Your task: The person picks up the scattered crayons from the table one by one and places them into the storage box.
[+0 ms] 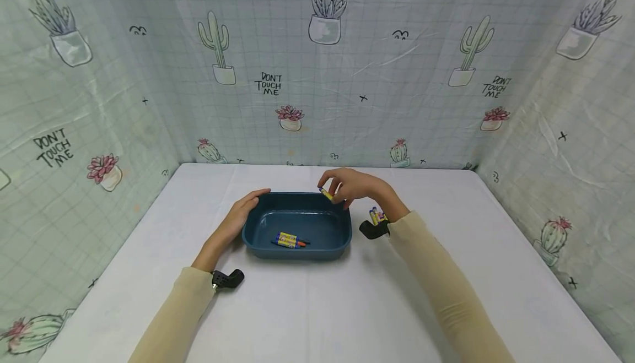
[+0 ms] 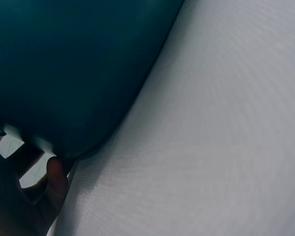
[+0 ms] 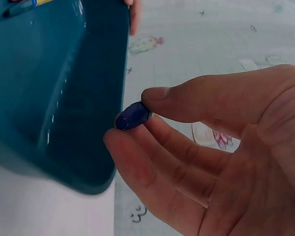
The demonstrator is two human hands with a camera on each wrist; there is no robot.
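A dark blue-teal tray (image 1: 297,254) stands on the white table with its hollow side up. My left hand (image 1: 242,212) lies along the tray's left side, its fingers reaching to the far left corner; the left wrist view shows those fingers (image 2: 56,179) against the outer wall. Over the far right corner, my right hand (image 1: 353,183) pinches a crayon (image 1: 326,193) with a yellow wrapper. The right wrist view shows the crayon's blue end (image 3: 133,116) between thumb and fingertip. Inside the tray, several crayons (image 1: 288,240) in yellow-and-blue wrappers lie side by side, with dark and orange tips.
More wrapped crayons (image 1: 375,215) lie on the table right of the tray, partly hidden by my right wrist and its black strap mount (image 1: 374,229). A cloth printed with cacti (image 1: 216,49) rises behind the table (image 1: 307,308) and along both sides.
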